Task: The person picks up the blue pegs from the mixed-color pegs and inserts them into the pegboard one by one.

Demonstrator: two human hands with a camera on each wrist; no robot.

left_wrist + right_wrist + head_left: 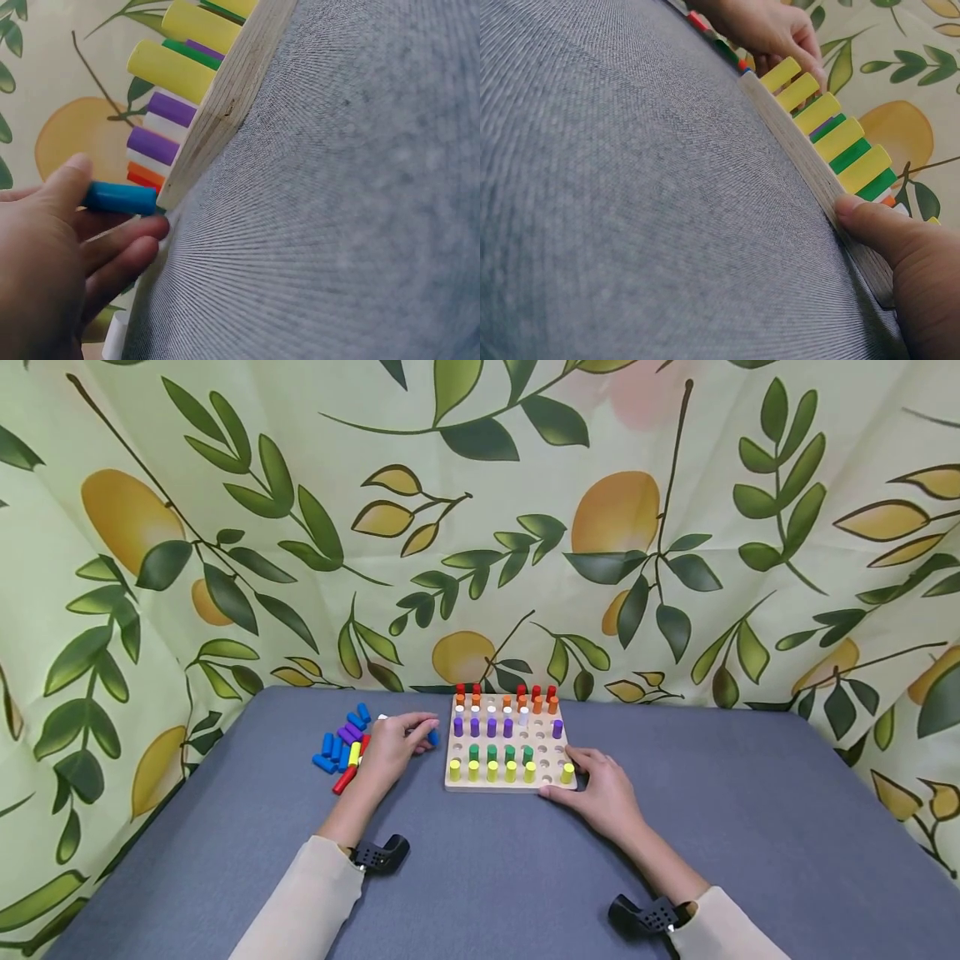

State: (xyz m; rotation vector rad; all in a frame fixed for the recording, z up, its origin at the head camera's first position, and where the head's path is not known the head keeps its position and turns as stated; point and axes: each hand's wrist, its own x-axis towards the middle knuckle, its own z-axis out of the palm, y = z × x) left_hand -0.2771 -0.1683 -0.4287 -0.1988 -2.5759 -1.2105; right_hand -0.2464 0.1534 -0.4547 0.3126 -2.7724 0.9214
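Note:
My left hand (pixel 392 750) pinches a blue peg (pixel 121 198) between thumb and fingers, just off the left side of a wooden pegboard (pixel 491 789). Rows of coloured pegs stand upright in the board: yellow pegs (pixel 492 771) in front, then green pegs (pixel 491 753), a row of bare holes, purple pegs (pixel 491 727), white, orange and red ones behind. Several holes toward the right hold no peg. At the board's front right corner, my right hand (pixel 607 793) grips the edge, its thumb on the front side and fingers along the right side.
Loose pegs lie in a pile left of the board, partly behind my left hand: blue pegs (pixel 326 764), purple pegs (pixel 347 734), a yellow peg (pixel 355 753) and a red peg (pixel 344 779). A grey cloth (pixel 480 877) covers the table. Behind hangs a leaf-patterned curtain (pixel 480 485).

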